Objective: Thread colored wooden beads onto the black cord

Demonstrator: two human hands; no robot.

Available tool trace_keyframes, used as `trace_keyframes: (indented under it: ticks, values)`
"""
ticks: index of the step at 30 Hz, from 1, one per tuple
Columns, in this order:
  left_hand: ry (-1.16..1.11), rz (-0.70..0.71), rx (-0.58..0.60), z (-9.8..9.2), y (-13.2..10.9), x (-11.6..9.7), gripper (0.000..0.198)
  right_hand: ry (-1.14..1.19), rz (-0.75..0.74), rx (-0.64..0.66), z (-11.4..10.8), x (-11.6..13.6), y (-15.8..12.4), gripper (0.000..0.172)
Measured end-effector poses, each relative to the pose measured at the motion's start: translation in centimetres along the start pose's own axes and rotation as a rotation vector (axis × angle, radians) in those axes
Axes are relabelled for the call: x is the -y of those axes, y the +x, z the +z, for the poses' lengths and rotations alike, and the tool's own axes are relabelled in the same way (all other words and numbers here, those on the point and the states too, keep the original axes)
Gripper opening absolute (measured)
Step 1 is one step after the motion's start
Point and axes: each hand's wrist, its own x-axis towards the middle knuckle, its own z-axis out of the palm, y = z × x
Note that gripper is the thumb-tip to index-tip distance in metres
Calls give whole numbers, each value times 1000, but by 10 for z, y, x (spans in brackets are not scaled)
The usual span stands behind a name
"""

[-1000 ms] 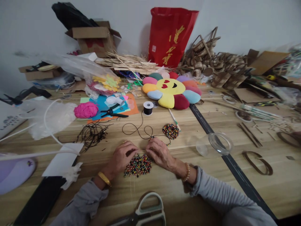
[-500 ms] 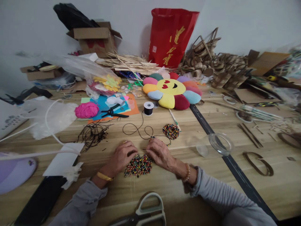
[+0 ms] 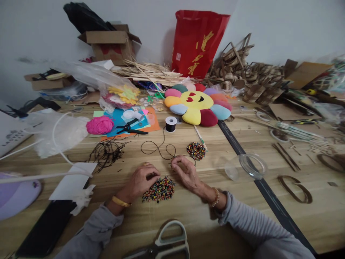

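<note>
Beads point(image 3: 159, 189) lie in a loose pile on the table point(image 3: 208, 232), between both hands. We note the left hand point(image 3: 142, 180) at the pile's edge, its grip narrow; we cannot tell whether it holds a bead. The right hand point(image 3: 188, 175) has its fingertips close together beside the black cord point(image 3: 164, 135); we cannot tell whether they pinch it. We judge that a sideways brush could scatter beads, and a tug could tangle the cord's loops near the spool point(image 3: 170, 126).
</note>
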Motion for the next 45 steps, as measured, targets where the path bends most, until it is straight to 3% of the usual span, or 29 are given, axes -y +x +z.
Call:
trace_keyframes:
  ticks: [4,14,22,45]
  values:
    - [-86,-36,-39,-1,1,-1,9,-50,-37,37,0,0,-1,14]
    - [-349,-150,-6,-1,1,-3,10,-227,-319,182,1,-1,-4,13]
    - [-423,-266,19,-2,0,-3,10,-264,-386,246,1,-3,-6,10]
    - [-431,-276,42,0,0,-5,12,-264,-429,250,2,1,-4,15]
